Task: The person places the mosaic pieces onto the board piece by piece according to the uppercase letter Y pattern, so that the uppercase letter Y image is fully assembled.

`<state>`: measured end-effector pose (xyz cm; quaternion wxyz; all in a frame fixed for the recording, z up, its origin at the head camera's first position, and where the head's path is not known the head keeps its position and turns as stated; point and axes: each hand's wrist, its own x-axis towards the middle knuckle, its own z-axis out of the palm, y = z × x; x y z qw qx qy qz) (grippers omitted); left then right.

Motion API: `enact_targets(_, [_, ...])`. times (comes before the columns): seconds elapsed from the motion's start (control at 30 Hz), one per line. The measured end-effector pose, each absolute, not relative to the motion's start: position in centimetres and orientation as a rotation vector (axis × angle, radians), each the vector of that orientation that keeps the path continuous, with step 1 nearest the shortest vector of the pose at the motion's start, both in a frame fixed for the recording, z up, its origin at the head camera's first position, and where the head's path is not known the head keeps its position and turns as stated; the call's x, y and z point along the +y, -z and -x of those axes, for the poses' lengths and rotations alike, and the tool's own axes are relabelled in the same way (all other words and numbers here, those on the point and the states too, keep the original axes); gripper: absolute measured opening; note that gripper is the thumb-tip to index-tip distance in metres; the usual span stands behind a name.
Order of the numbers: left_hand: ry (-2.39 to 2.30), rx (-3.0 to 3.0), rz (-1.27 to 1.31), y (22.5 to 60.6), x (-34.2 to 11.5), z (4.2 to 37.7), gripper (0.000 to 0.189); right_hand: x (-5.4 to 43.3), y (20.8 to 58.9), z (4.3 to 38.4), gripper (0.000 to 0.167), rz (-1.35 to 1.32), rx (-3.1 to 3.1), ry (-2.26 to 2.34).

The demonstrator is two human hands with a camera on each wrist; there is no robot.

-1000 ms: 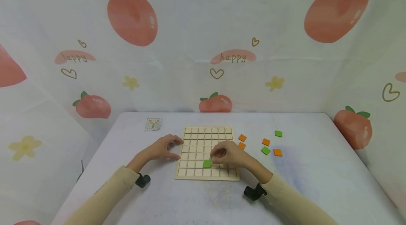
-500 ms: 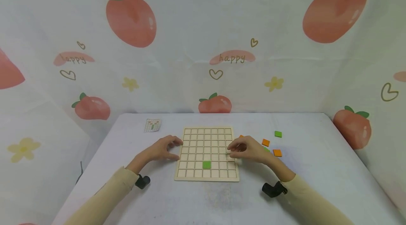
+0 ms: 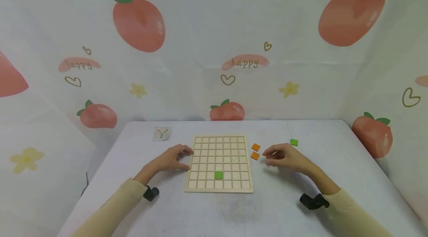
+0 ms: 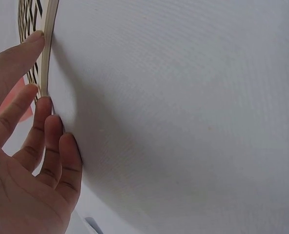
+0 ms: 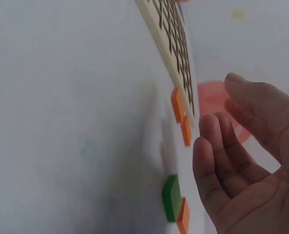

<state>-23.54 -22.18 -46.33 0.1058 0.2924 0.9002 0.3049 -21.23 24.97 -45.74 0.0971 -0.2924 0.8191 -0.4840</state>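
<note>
Beige sleeves (image 3: 110,207) covered both forearms at the near edge, with black wrist cameras (image 3: 313,201) strapped on past the cuffs. White table (image 3: 200,214) under everything. Wooden grid board (image 3: 219,191) lay flat between the hands, seven cells by seven. One green tile (image 3: 219,175) sat in its second row from the near side, middle column.

Left hand (image 3: 172,158): thumb and fingers spread apart, bent, tips at the board's left edge, thumb touching it. Right hand (image 3: 288,157): above the table, well right of the board, thumb apart from loosely bent fingers, nothing held. Right wrist view had a second green tile (image 5: 172,199) and an orange tile (image 5: 184,216) close together on the table near that hand.

Two orange tiles (image 3: 255,151) lay just right of the board. Farther off: a third green tile (image 3: 294,142) at right, small pattern card (image 3: 162,133) at left. Peach-print cloth (image 3: 194,44) hung behind the table.
</note>
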Motion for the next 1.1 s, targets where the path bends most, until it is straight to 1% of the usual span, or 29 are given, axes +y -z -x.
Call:
enact_targets(0.4, [-0.893,2.647,-0.888,46.1,-22.1,23.6,0.052,29.3,45.6,20.9,0.029,0.818,2.429,1.478])
enact_targets(0.6, [-0.900,2.640,-0.879,45.9,-22.1,23.4,0.052,30.9,45.6,21.0,0.030,0.749,2.449,1.481])
enact_targets(0.73, [-0.889,2.643,-0.874,45.9,-22.0,23.5,0.052,31.4,45.6,21.2,0.029,0.778,2.452,1.476])
enact_targets(0.97, [-0.895,2.642,-0.870,45.9,-22.0,23.5,0.053,31.2,46.5,21.8,0.036,0.875,2.464,1.457])
enact_targets(1.1, [-0.897,2.641,-0.874,46.0,-22.0,23.5,0.053,30.9,47.0,22.1,0.034,0.912,2.528,1.409])
